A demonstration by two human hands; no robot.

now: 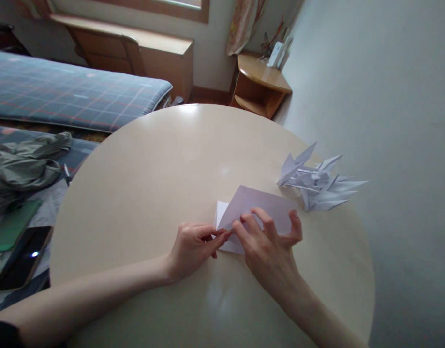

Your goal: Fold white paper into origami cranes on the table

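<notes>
A partly folded sheet of white paper (255, 200) rests on the round cream table (146, 179), one large flap lifted toward the far side. My left hand (197, 244) pinches the paper's near left corner between thumb and fingers. Over the paper's near edge lies my right hand (268, 241), its fingers bent and spread, the index fingertip pressing close to the left hand's pinch. Part of the paper under the right hand is hidden. Several folded white paper pieces with pointed tips (317, 183) stand in a cluster beyond my right hand, near the wall.
Left of the table, a phone (22, 256), a green notebook (14, 224) and a crumpled grey-green cloth (30, 164) lie on a bed. Another plaid mattress (81, 87) is behind. A wooden corner shelf (262, 72) stands at the back; a wall (400, 121) borders the right side.
</notes>
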